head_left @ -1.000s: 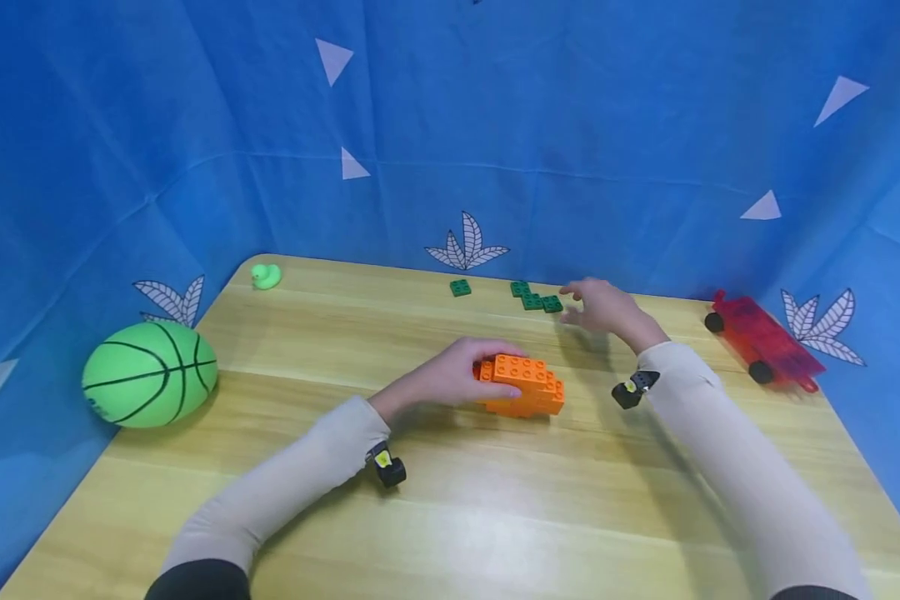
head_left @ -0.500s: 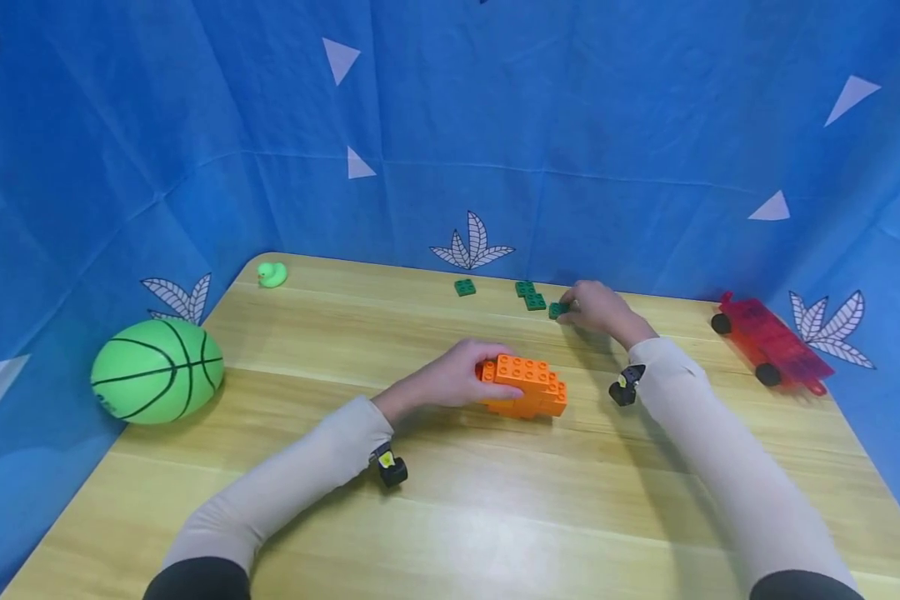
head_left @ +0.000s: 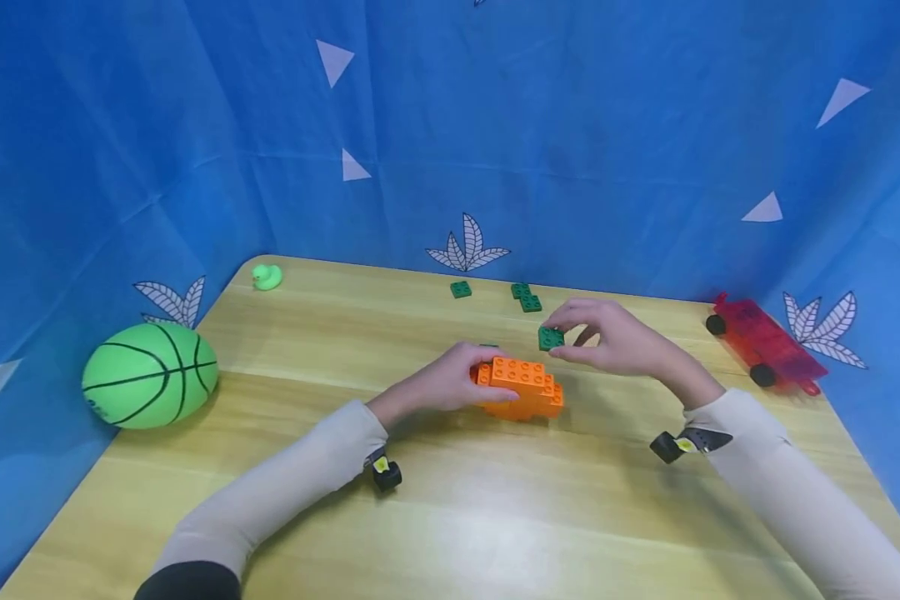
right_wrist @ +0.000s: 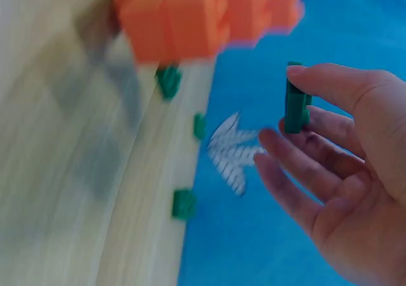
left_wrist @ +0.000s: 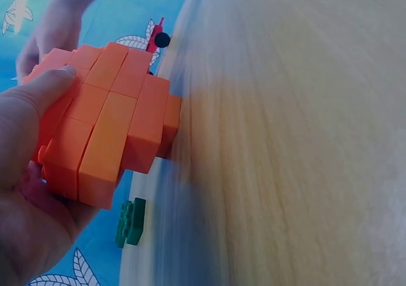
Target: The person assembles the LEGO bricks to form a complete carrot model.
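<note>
An orange toy-brick build (head_left: 523, 387) with stepped, studded ends is gripped by my left hand (head_left: 450, 377) over the middle of the table. In the left wrist view my thumb lies across the side of the orange build (left_wrist: 95, 108). To the right and slightly behind it, my right hand (head_left: 607, 337) pinches a small flat green brick (head_left: 551, 337) in the air, apart from the build. Thumb and fingertips hold the green brick (right_wrist: 294, 99) by its edges in the right wrist view. Another green brick (head_left: 489, 346) is mostly hidden behind the orange build.
Near the back edge lie a single green brick (head_left: 461, 288) and a pair of green bricks (head_left: 526, 297). A rubber duck (head_left: 267, 277) sits at the back left, a green ball (head_left: 150, 375) at the left edge. A red skateboard (head_left: 767, 343) stands at the right edge.
My right hand has taken a green brick from the group at the back and brought it nearer, toward the orange build. My left hand stays in place with the build.
</note>
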{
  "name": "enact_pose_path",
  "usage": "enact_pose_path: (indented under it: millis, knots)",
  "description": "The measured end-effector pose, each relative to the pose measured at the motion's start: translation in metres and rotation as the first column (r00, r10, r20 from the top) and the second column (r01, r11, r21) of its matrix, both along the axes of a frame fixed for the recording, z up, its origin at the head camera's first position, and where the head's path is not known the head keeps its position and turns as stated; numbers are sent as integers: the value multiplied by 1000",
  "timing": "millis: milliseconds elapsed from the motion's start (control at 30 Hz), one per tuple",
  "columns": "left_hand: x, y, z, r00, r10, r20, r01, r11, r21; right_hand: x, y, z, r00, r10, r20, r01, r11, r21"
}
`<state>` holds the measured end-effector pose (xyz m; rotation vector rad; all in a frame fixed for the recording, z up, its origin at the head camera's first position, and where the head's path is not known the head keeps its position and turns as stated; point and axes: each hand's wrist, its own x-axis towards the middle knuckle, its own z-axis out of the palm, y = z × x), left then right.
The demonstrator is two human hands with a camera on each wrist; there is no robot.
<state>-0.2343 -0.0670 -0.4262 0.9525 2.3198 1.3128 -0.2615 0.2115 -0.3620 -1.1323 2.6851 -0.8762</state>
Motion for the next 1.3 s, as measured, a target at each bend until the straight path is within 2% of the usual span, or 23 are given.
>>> enact_pose_path:
  millis: [67,167,300,633,1033,1300]
  knots:
    - [1,-1,-2,1000,-2,-5,2,1000,-5,15,-1,4,999,41,7,-40,998,-49]
    - [2,-2,-3,1000,-4,-1,4,1000,0,32,-4,8,997,79,-9,-79,994,-72]
    - [1,-2,-2,1000,-2,0,2,1000,15,43,-10,9,996,85,-35,-87,995,-51]
    - [0,-2,-2,1000,-6,15,5,1000,28,43,-16,9,996,82,-33,-82,997,11]
    - [-1,-4,1,1000,8,26,-8,1000,13,44,-23,20,995,97,17,-98,994,52]
    - [1,-2,0,1000,8,25,-8,1000,7,45,-20,15,997,51,66,-54,997,48]
